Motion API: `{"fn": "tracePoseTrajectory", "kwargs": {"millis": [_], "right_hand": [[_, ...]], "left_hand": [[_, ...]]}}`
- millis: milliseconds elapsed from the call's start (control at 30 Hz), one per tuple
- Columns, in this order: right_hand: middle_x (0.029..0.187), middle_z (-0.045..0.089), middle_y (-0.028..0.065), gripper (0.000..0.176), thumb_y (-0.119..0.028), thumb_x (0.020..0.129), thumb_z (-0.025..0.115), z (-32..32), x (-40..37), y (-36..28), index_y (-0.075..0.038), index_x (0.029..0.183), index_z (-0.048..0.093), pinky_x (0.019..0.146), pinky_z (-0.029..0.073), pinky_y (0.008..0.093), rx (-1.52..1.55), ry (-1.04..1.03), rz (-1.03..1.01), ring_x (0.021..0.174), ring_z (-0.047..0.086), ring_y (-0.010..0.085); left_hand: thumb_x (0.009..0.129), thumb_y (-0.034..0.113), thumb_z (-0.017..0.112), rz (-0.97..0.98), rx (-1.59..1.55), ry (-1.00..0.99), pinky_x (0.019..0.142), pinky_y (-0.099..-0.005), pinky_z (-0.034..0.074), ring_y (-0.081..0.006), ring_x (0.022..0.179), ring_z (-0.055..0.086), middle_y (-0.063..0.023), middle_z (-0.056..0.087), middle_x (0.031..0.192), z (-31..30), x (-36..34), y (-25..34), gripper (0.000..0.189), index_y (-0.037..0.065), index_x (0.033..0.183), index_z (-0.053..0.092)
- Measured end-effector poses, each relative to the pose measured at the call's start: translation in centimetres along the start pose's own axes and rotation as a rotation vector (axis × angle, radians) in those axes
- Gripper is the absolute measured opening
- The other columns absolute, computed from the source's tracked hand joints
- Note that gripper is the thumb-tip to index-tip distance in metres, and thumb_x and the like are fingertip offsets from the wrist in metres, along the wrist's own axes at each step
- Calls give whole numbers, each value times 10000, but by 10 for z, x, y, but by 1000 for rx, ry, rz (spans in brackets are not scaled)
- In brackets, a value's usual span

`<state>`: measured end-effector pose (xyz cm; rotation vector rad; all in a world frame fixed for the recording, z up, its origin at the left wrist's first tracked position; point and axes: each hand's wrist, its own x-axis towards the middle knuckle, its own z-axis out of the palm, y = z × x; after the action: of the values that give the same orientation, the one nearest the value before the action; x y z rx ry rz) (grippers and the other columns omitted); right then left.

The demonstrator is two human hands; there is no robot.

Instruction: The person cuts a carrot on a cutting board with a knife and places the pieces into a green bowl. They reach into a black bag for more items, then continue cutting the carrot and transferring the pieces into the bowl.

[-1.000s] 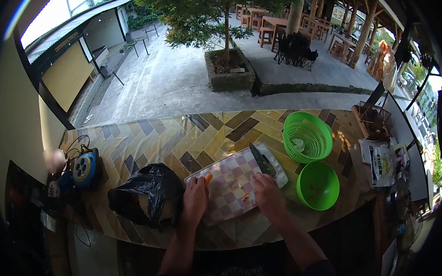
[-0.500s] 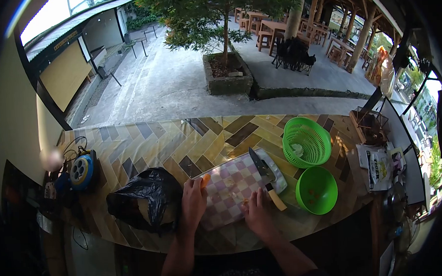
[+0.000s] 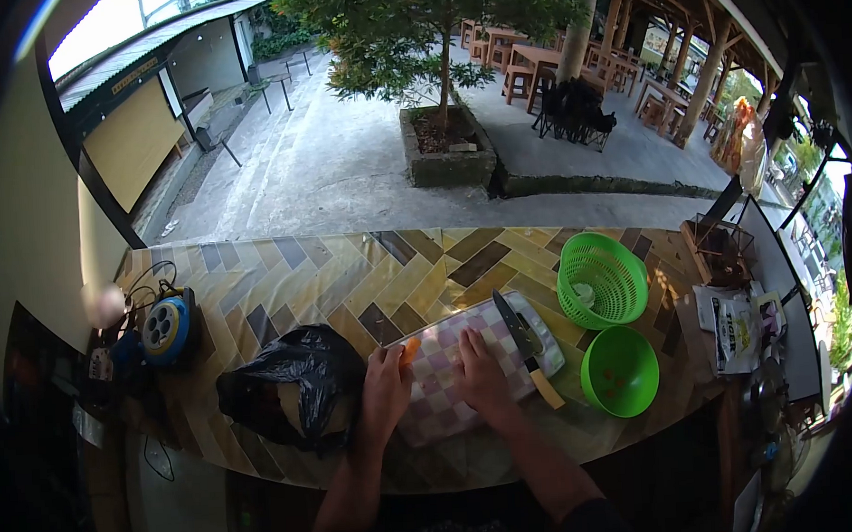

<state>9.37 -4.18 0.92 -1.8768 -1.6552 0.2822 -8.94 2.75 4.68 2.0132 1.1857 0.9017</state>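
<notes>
My left hand (image 3: 386,389) is closed round an orange vegetable piece (image 3: 411,349), whose end sticks out past the fingers at the board's left edge. Over the middle of the checkered cutting board (image 3: 437,399) lies my right hand (image 3: 481,376), fingers stretched forward and nothing visible in them. A knife (image 3: 516,327) with a pale wooden handle rests along the board's right side, blade pointing away. Right of it stands a green bowl (image 3: 647,370) with small orange bits inside. Against my left wrist sits a black plastic bag (image 3: 302,371); its contents are mostly hidden.
A green basket (image 3: 625,257) holding something whitish stands behind the bowl. A blue cable reel (image 3: 167,330) is at the table's left end. Packets (image 3: 733,329) and a wooden rack (image 3: 720,248) line the right end. Beyond the table (image 3: 331,270) is a tree planter (image 3: 450,165).
My right hand has moved forward and left across the board, from its right front edge to the middle. My left hand keeps hold of the orange vegetable piece. The view has shifted slightly.
</notes>
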Motion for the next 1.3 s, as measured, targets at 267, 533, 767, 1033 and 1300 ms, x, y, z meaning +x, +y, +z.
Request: {"fn": "tracePoseTrajectory", "kwargs": {"millis": [267, 533, 767, 1033, 1300], "right_hand": [[1498, 488, 256, 533, -275, 988, 541, 15, -30, -33, 81, 1384, 514, 1178, 373, 475, -172, -188, -423, 1424, 449, 388], [1437, 562, 203, 469, -300, 1010, 545, -23, -46, -2, 39, 1332, 578, 1157, 382, 459, -249, -107, -273, 1385, 496, 339], [1131, 651, 117, 268, -128, 910, 678, -73, -110, 14, -34, 1161, 692, 972, 466, 444, 76, -101, -53, 1084, 609, 311], [980, 631, 41, 208, -207, 873, 735, -57, -134, 1, -103, 1053, 716, 857, 435, 427, 0, -128, -9, 972, 595, 255], [941, 631, 56, 76, -157, 907, 701, -42, -129, 8, -86, 921, 679, 857, 431, 451, -115, -134, -30, 967, 598, 281]], "left_hand": [[904, 15, 662, 15, -33, 77, 856, -412, 542, -390, 996, 657, -214, 619, 1115, -17, 0, 15, 338, -23, 1237, 622], [918, 22, 658, 28, 17, 33, 861, -414, 543, -390, 1006, 655, -214, 614, 1131, -33, -2, 25, 331, -24, 1243, 612], [879, 42, 679, 27, 137, -168, 894, -460, 522, -431, 1024, 623, -193, 619, 1147, 3, -21, 16, 350, 28, 1224, 622], [835, 120, 741, 165, 322, -145, 1012, -476, 449, -392, 1152, 546, -168, 567, 1235, 21, -33, 10, 489, 91, 1304, 603], [725, 263, 844, 476, 403, -219, 1155, -533, 323, -362, 1350, 456, -165, 504, 1388, 13, -84, -4, 623, 108, 1293, 639]]}}
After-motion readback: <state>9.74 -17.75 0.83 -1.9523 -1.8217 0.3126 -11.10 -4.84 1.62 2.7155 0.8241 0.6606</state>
